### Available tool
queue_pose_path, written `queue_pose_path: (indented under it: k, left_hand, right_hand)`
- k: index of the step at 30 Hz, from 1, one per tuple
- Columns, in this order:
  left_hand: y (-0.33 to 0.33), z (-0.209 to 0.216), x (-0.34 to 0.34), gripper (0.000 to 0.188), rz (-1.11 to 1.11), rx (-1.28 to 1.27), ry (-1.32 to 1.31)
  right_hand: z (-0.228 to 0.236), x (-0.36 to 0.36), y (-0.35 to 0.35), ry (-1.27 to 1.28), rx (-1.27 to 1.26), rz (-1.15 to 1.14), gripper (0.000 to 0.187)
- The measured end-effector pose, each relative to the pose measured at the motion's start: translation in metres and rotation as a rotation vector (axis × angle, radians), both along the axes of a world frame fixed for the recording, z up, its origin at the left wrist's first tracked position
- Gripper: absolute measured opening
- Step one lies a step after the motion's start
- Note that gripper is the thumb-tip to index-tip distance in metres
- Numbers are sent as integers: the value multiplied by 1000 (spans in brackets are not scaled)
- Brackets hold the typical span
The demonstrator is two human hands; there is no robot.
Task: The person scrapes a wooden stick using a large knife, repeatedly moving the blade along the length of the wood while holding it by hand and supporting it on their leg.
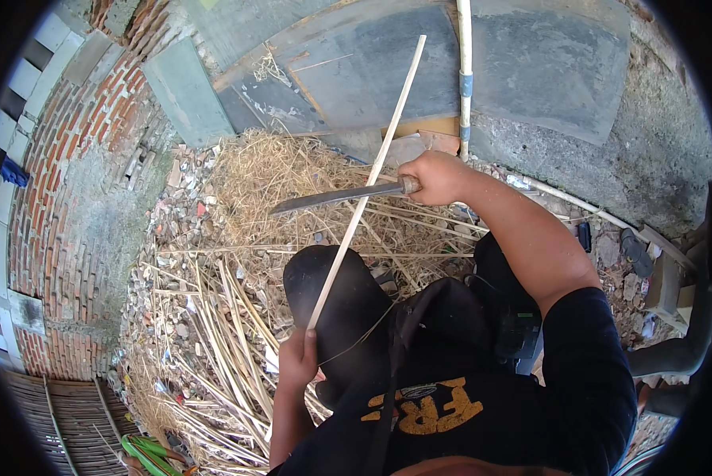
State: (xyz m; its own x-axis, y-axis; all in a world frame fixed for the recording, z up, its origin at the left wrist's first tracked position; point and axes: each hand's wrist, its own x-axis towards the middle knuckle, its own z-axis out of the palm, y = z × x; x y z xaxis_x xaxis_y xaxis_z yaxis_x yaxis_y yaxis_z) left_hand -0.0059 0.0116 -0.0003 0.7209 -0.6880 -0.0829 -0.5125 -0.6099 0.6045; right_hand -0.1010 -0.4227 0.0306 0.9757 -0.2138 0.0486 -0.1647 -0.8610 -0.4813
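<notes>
A long pale bamboo strip [393, 131] slants up and away over my dark-clad knee. Its near end is in my left hand [297, 358], closed with the thumb laid along it. My right hand [435, 178] is wrapped round the handle of a machete [332, 197], whose dark blade points left. The blade crosses the strip around its middle; whether the two touch I cannot tell. Beneath my left knee and beside it, several split bamboo strips [233, 341] lie in a loose pile.
A heap of dry shavings [253, 178] covers the rubble ahead. Behind it, grey panels [542, 63] lean on the wall beside a white pipe [465, 55]. A brick wall [62, 230] stands at left. Wooden pieces [667, 289] lie at right.
</notes>
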Motion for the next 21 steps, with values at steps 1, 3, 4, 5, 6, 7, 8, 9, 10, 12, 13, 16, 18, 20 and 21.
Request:
queue_pose_path:
  k: [1, 3, 4, 5, 6, 7, 8, 9, 10, 12, 13, 16, 18, 20, 21]
  left_hand:
    - [0, 0, 0, 31, -1, 2, -7]
    - [0, 0, 0, 30, 1, 8, -8]
    - [-1, 1, -1, 30, 1, 0, -6]
    - [-2, 1, -1, 29, -1, -9, -7]
    - [-2, 1, -1, 29, -2, -7, -5]
    - [-1, 1, 0, 29, -7, -2, 0]
    - [-1, 1, 0, 30, -11, 3, 4]
    - [0, 1, 0, 30, -11, 5, 5]
    - [-1, 2, -1, 30, -8, -9, 10]
    - [-2, 3, -1, 31, -6, -25, 14]
    - [-4, 5, -2, 31, 1, -20, 23]
    - [-2, 2, -1, 32, 8, -9, 27]
    - [0, 0, 1, 32, 7, 0, 22]
    - [0, -1, 2, 32, -1, 14, 30]
    - [0, -2, 2, 32, 0, 14, 30]
  right_hand:
    - [0, 0, 0, -18, -8, 7, 25]
    - [6, -1, 4, -16, -27, 8, 25]
    - [7, -2, 5, -17, -50, 8, 25]
    - [6, -2, 5, -15, -48, 7, 25]
    - [6, -2, 5, -14, -50, 6, 25]
    - [5, -2, 4, -13, -53, 6, 25]
    - [5, -2, 4, -12, -50, 6, 25]
    - [6, -1, 4, -6, -45, 5, 26]
    - [6, -1, 4, 0, -39, 4, 26]
    - [9, -1, 3, 24, -51, 5, 28]
    - [9, 0, 3, 47, -63, 5, 29]
    - [7, -1, 3, 34, -54, 1, 30]
    - [7, 0, 3, 42, -52, -2, 31]
    - [6, 0, 3, 50, -49, -5, 31]
    - [5, 0, 2, 39, -49, -4, 31]
